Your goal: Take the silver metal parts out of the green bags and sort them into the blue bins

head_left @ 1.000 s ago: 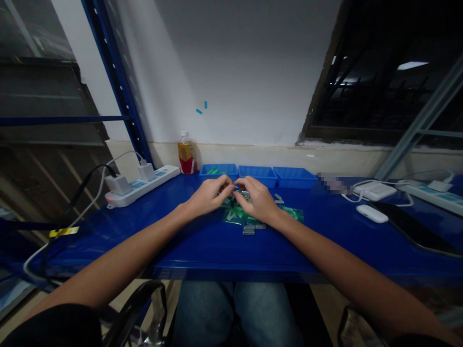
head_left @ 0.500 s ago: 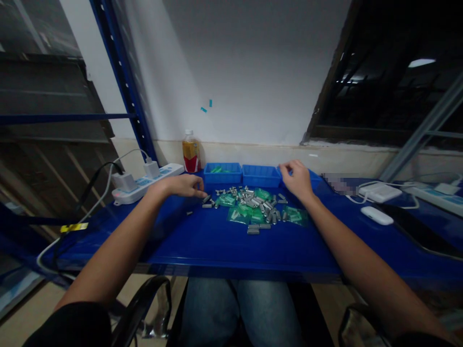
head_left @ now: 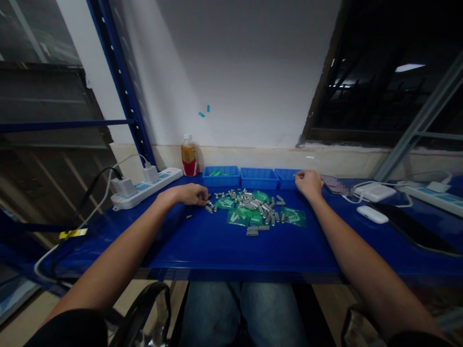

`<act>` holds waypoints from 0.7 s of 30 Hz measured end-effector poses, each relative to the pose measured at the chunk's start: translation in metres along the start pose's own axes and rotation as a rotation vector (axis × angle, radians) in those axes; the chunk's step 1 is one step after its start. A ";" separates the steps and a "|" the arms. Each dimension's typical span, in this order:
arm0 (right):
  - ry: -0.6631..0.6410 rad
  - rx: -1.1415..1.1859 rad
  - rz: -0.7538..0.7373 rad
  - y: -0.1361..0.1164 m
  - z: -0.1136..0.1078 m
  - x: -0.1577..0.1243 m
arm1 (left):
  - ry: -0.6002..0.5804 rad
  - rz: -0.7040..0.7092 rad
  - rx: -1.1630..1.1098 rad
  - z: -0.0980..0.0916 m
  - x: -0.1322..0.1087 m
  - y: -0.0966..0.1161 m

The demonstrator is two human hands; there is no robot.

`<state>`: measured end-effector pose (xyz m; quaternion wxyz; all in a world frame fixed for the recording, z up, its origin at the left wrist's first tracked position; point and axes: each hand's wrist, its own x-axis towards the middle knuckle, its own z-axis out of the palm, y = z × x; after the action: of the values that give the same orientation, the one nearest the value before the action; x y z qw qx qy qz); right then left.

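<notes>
My left hand is at the left end of a pile of small metal cylinders, with fingers curled together and pointing down. Its fingertips touch or hover just above a few loose metal pieces; what they pinch, if anything, is hidden. My right hand is at the right side of the rightmost blue bin, thumb and fingers closed together near its rim. Anything between those fingertips is too small to make out. Small green plastic bags lie under and among the cylinders.
Two more blue bins, a middle one and a left one holding green pieces, line the wall. A drink bottle stands beside them. Power strip and cables are left; earbud case and phone right.
My right hand has moved right, uncovering more of the rightmost bin. My left hand has shifted slightly right and down, among the loose metal pieces. The view has tilted slightly.
</notes>
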<state>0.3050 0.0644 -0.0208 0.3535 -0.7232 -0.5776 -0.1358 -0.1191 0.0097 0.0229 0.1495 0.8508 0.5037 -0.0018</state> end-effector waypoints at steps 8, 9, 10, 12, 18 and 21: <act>-0.067 -0.010 0.071 -0.010 -0.004 -0.004 | 0.215 0.127 -0.009 0.003 0.008 -0.001; -0.078 -0.013 0.068 -0.011 -0.005 -0.005 | 0.242 0.151 -0.011 0.003 0.008 0.001; -0.089 -0.015 0.064 -0.012 -0.006 -0.005 | 0.262 0.175 -0.016 0.003 0.009 0.002; -0.104 -0.021 0.058 -0.014 -0.008 -0.005 | 0.296 0.218 -0.023 0.003 0.009 0.006; -0.031 0.021 -0.136 -0.047 -0.024 -0.022 | 0.369 0.307 -0.080 0.004 0.007 0.023; -0.072 0.220 -0.462 -0.091 -0.035 -0.049 | 0.385 0.374 -0.174 0.008 0.005 0.039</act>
<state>0.2132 0.0122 0.0063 0.3689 -0.5334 -0.7510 -0.1236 -0.0818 -0.0051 0.0248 0.1212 0.8977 0.3555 0.2305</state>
